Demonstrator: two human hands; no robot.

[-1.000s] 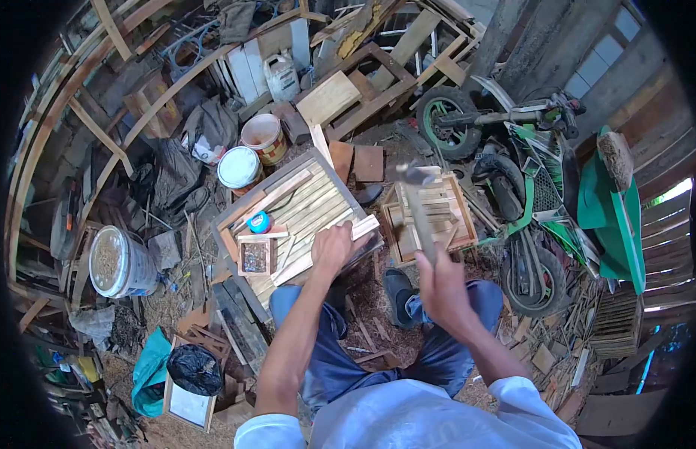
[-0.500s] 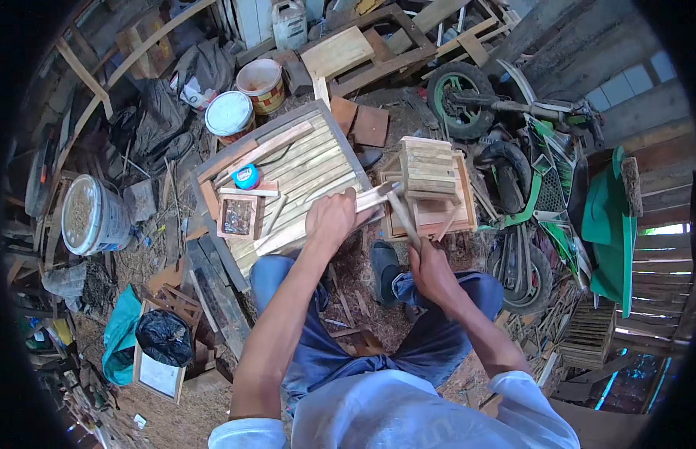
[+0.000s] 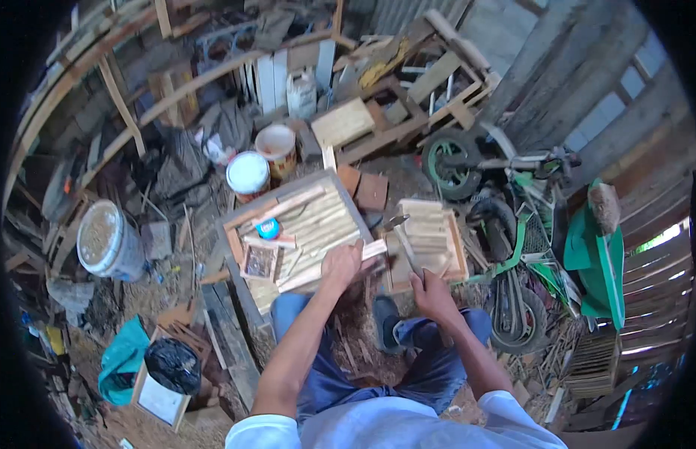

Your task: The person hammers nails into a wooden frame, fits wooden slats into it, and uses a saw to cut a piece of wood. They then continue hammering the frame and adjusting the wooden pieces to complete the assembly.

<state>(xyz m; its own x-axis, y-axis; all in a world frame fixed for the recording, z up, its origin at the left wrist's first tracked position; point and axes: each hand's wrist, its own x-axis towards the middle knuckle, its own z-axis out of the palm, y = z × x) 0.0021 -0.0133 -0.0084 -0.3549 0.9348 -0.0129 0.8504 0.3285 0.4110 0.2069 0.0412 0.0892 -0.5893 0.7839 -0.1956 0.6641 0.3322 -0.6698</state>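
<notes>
At mid-frame, the clenched right hand (image 3: 434,295) has lifted the hammer (image 3: 405,242) off the wooden strip (image 3: 375,248) the left hand (image 3: 342,265) grips.

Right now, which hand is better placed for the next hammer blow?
Right, I'd judge: the right hand grips the hammer, its head raised near the wooden strip that the left hand holds.

Hammer (image 3: 406,245) partly hidden by right fingers (image 3: 422,286), box contents (image 3: 259,262) blurred, shirt (image 3: 393,423) cut off

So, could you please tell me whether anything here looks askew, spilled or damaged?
The wooden frames at the back look askew, heaped at odd angles, and loose wood scraps lie untidily strewn near the green motorbike.
</notes>
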